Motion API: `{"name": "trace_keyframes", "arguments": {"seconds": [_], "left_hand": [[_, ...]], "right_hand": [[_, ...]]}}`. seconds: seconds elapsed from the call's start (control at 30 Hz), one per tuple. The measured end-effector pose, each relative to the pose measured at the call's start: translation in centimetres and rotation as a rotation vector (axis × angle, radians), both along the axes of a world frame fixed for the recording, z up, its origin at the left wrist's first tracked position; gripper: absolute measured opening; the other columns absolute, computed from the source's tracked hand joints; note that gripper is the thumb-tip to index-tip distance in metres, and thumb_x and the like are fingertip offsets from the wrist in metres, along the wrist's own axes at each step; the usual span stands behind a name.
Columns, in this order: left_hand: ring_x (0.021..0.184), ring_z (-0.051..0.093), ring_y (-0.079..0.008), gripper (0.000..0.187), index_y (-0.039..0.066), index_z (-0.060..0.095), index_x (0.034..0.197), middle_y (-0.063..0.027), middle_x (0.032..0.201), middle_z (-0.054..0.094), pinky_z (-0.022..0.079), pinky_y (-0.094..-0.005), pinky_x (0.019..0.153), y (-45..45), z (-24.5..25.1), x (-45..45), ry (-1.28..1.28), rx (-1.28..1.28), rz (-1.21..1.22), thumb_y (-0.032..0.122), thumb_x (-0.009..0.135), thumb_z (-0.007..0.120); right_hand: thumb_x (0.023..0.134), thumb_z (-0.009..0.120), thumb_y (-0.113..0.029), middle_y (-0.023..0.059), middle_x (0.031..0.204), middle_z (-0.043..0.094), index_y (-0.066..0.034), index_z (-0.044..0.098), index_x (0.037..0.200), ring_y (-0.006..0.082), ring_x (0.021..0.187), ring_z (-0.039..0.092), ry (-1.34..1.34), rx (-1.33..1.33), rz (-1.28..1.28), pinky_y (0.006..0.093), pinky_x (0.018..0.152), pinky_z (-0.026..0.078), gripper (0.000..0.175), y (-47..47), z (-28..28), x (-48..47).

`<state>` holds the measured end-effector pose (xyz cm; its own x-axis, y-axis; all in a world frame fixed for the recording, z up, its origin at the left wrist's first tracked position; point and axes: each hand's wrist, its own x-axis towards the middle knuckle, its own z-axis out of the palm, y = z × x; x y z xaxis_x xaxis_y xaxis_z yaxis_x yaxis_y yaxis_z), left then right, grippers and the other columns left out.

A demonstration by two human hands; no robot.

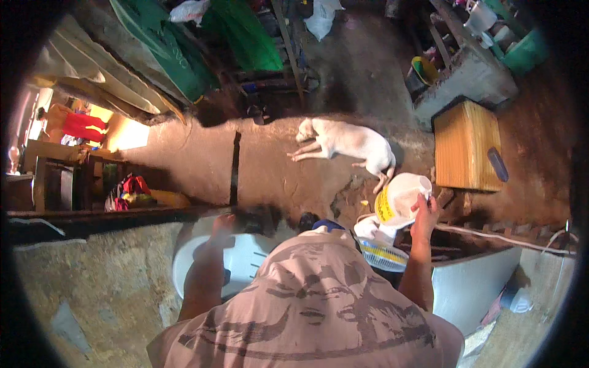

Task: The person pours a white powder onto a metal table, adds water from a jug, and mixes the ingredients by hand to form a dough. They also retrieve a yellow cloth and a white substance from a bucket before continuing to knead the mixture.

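My right hand [425, 212] grips the rim of a white plastic bucket [403, 201] with a yellow printed band, held tilted at the right of my body. Below the bucket are a white appliance and an electric fan with a white grille [384, 255]. My left hand [224, 224] is blurred and lies by the upper edge of a white plastic chair [244, 260]; whether it holds anything is not clear. A white dog [349, 141] lies on its side on the brown floor, just beyond the bucket.
A wooden box [467, 147] with a dark slipper-like thing on it stands at the right, near a concrete block [478, 76]. Green sheeting [244, 34] hangs ahead. At the far left are a wooden bench [60, 152], a colourful bag [131, 193] and a person in red [83, 126].
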<state>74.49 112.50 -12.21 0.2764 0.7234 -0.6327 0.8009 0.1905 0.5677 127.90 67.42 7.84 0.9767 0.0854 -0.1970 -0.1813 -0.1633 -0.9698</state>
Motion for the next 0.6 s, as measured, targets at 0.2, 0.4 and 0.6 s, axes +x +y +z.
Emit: {"name": "trace_keyframes", "arguments": {"seconds": [0.2, 0.4, 0.6], "left_hand": [[0.101, 0.065, -0.0254, 0.035, 0.004, 0.072, 0.116, -0.0131, 0.114, 0.071, 0.051, -0.0362, 0.087, 7.1, -1.5, 19.2, 0.000, 0.001, -0.272, 0.031, 0.095, 0.067], [0.104, 0.067, -0.0299, 0.034, 0.006, 0.073, 0.109, -0.0148, 0.111, 0.072, 0.052, -0.0414, 0.092, 9.2, -1.2, 33.0, 0.106, -0.043, -0.490, 0.036, 0.096, 0.064], [0.086, 0.064, -0.0234, 0.030, 0.004, 0.071, 0.094, -0.0141, 0.092, 0.069, 0.051, -0.0438, 0.080, 14.6, -0.7, 44.1, 0.159, 0.202, -0.721, 0.032, 0.098, 0.061]], "right_hand": [[0.095, 0.067, -0.017, -0.0008, 0.066, 0.053, -0.0044, 0.060, 0.083, 0.0091, 0.062, 0.049, 0.016, -0.032, -0.040, 0.0282, 0.062, 0.040, 0.019, 4.4, -0.1, 4.9], [0.094, 0.069, -0.014, -0.0018, 0.062, 0.054, -0.0046, 0.059, 0.080, 0.0076, 0.054, 0.049, 0.072, -0.052, -0.092, 0.0264, 0.053, 0.038, 0.019, 8.9, -1.2, 14.2], [0.094, 0.069, -0.014, -0.0012, 0.065, 0.055, -0.0037, 0.062, 0.084, 0.0068, 0.059, 0.050, 0.007, -0.100, -0.059, 0.0251, 0.058, 0.040, 0.015, 12.6, 1.0, 24.8]]}}
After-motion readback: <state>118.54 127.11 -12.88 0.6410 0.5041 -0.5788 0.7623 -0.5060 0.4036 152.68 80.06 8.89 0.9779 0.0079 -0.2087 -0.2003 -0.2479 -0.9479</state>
